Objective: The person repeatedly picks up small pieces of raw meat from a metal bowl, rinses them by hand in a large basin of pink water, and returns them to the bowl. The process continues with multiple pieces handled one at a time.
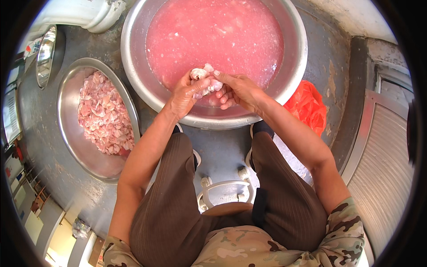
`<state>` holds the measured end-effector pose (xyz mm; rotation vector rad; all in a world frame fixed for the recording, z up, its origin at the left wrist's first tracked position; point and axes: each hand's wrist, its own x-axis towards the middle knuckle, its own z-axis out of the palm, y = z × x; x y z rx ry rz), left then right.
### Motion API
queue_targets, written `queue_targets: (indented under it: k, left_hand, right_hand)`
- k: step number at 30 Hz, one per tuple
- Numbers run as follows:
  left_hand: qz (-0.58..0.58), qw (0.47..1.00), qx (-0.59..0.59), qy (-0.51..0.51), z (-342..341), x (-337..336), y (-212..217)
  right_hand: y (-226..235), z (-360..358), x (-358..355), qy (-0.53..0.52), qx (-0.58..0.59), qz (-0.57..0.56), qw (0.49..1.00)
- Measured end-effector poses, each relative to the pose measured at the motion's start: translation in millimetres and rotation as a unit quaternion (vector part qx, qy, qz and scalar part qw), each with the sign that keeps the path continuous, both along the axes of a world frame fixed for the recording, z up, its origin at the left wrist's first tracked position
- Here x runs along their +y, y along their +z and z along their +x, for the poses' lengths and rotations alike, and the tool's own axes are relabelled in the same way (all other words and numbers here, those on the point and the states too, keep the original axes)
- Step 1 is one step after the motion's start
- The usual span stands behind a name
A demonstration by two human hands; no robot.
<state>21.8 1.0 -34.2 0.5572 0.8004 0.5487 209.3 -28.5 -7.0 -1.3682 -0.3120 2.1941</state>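
Note:
Over the near edge of a large metal basin [293,66], both my hands are together on a small clump of raw meat [208,82], pale pink and white. My left hand [181,98] is closed round the clump's left side, thumb pressed across it. From the right, my right hand [242,91] pinches the same clump with its thumb on top; its lower fingers curl beneath. Cloudy pink water [213,35] fills the basin, with pale bits floating in it. To the left, a wide steel bowl [67,127] holds a heap of raw meat pieces [104,115].
A crumpled red plastic bag [308,107] lies right of the basin. At the far left, another shiny metal bowl [46,57] stands tilted. My knees flank the basin's near side, with a white stool-like frame [227,189] between my legs. A ribbed metal door [378,164] is at right.

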Motion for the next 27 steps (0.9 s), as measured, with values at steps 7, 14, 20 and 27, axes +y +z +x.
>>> queue_targets:
  k: [7,14,20,27]
  left_hand:
    - [-0.015,0.997,-0.070,-0.018,0,1,12]
    - [0.005,1.000,-0.014,-0.024,-2,0,4]
    - [0.028,0.999,0.034,-0.017,1,-2,5]
    - [0.037,0.999,0.036,0.008,0,-4,3]
  right_hand:
    - [-12,-4,-1,0.001,0.037,-0.096,0.995]
    - [-4,-4,0,0.063,-0.108,0.028,0.992]
    - [-5,-3,-3,-0.002,-0.170,0.187,0.968]
    - [-6,-2,-6,-0.047,-0.063,0.169,0.982]
